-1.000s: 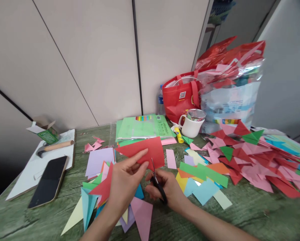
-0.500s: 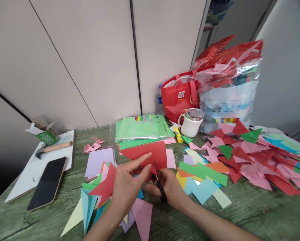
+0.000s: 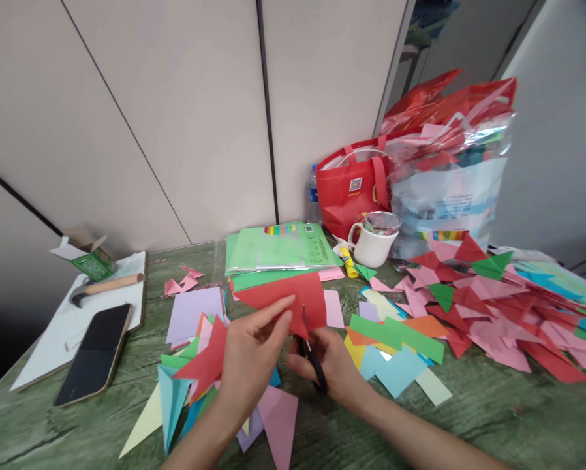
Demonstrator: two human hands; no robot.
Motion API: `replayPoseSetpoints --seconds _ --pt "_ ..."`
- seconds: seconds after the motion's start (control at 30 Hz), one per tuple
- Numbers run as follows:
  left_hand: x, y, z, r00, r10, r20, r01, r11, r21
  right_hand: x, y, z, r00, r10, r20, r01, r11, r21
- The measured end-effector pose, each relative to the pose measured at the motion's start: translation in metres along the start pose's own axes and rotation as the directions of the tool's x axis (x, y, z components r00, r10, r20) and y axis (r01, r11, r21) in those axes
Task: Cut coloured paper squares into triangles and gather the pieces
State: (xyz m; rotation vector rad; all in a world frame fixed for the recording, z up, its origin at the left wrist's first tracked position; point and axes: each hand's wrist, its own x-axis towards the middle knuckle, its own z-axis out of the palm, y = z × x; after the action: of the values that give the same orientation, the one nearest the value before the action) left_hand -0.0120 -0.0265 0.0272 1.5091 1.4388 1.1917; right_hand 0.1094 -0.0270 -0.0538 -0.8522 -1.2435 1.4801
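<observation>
Between thumb and fingers, my left hand (image 3: 256,343) pinches a sheet of red paper (image 3: 293,297) above the table. My right hand (image 3: 332,365) is closed around the black handles of a pair of scissors (image 3: 312,362). Their blades point away from me and lie at the paper's near edge, across the red sheet. Folded and cut pieces lie under and beside my left hand, among them a red piece (image 3: 207,359), a light blue piece (image 3: 170,398) and a pink piece (image 3: 279,421). Part of the right hand's grip is hidden behind the handles.
Green paper packs (image 3: 278,248) lie at the back. A white mug (image 3: 371,241), a glue stick (image 3: 348,262) and a red bag (image 3: 349,189) stand to their right. Pink and red folded pieces (image 3: 498,307) are heaped at right. A phone (image 3: 94,352) and hammer (image 3: 107,288) lie left.
The scissors and my right hand have shifted very slightly right, and the blades look a little more closed. My left hand keeps hold of the red paper in nearly the same place.
</observation>
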Motion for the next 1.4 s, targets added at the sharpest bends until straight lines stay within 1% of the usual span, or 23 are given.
replayPoseSetpoints --seconds 0.17,0.5,0.63,0.73,0.9,1.0,1.13,1.2,1.3,1.4 --pt "0.000 -0.002 0.000 1.000 -0.012 0.006 0.012 0.999 -0.045 0.000 -0.001 0.001 1.000 0.021 0.013 -0.021 1.000 -0.009" --pt "0.001 0.001 0.000 1.000 -0.007 0.007 0.007 1.000 -0.007 0.000 -0.002 0.001 0.999 0.035 -0.024 -0.036 0.997 -0.073" --pt "0.001 0.002 0.000 0.999 -0.038 0.034 0.041 0.996 -0.079 0.000 -0.001 0.001 0.999 0.025 -0.028 -0.027 0.998 -0.056" --pt "0.001 0.003 0.001 0.997 -0.055 0.048 0.060 0.992 -0.108 0.000 0.000 0.001 0.998 0.048 -0.042 -0.050 0.998 -0.044" --pt "0.000 0.004 -0.001 1.000 -0.022 0.006 0.022 0.998 -0.053 -0.001 0.001 0.002 0.991 0.121 -0.053 -0.121 0.993 0.008" --pt "0.000 0.003 -0.004 1.000 0.007 -0.022 -0.008 1.000 -0.019 -0.001 0.001 0.003 0.990 0.130 -0.055 -0.130 0.991 0.017" --pt "0.001 0.002 -0.010 0.999 0.008 -0.054 -0.008 1.000 0.002 -0.002 0.001 0.003 0.990 0.134 -0.037 -0.133 0.991 0.018" --pt "0.003 0.001 -0.012 0.998 -0.007 -0.057 0.007 1.000 0.010 -0.001 0.000 0.003 0.992 0.124 -0.019 -0.124 0.992 -0.012" --pt "0.004 0.000 -0.011 0.999 -0.006 -0.045 0.006 1.000 0.010 0.000 -0.002 0.002 0.996 0.084 0.031 -0.082 0.994 -0.066" --pt "0.005 -0.001 -0.010 1.000 -0.002 -0.029 0.001 1.000 -0.022 0.001 -0.006 0.001 0.997 0.056 0.061 -0.053 0.997 -0.057"
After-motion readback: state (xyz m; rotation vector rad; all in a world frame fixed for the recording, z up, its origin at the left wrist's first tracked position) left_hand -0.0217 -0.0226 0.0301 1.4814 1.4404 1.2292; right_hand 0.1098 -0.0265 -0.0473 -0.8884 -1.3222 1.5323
